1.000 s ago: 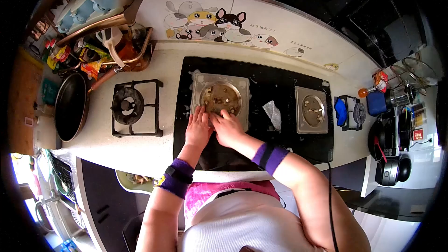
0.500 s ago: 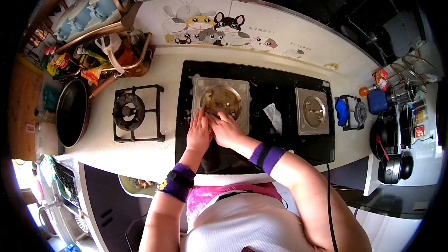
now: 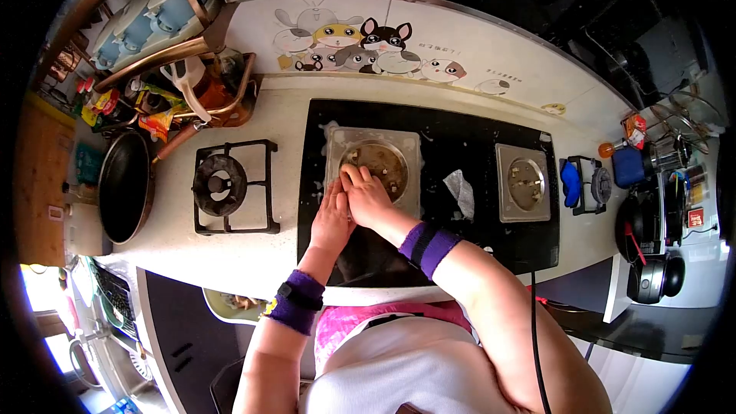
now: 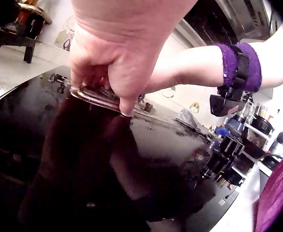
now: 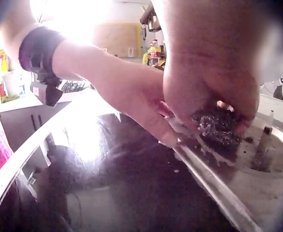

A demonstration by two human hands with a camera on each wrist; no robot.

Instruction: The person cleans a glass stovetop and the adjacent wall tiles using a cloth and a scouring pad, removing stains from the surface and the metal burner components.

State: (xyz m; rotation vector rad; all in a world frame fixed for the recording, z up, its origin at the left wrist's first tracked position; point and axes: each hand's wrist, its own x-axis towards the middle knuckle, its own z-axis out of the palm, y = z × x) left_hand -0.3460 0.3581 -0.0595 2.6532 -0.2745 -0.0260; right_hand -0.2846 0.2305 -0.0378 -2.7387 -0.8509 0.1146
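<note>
My right hand (image 3: 368,198) grips a dark steel wool scrubber (image 5: 217,128), held against the near left part of a square metal burner tray (image 3: 410,176). Its round recess shows brown grime and small crumbs. Fingers straight, my left hand (image 3: 333,218) rests on the tray's near left corner, its thumb at the front edge in the left wrist view. Both hands lie close side by side, the right slightly farther forward. The scrubber is hidden under my fingers in the head view.
Crumpled foil-like piece (image 3: 461,193) lies on the black glass cooktop (image 3: 437,249), left of a second, smaller burner tray (image 3: 504,207). Pan supports stand either side, the left one (image 3: 264,184) near a frying pan (image 3: 126,188). A black cable (image 3: 535,337) hangs by my right arm.
My right hand has moved forward and left over the tray, its fingers reaching farther into the round recess. The left hand stays at the tray's near left corner.
</note>
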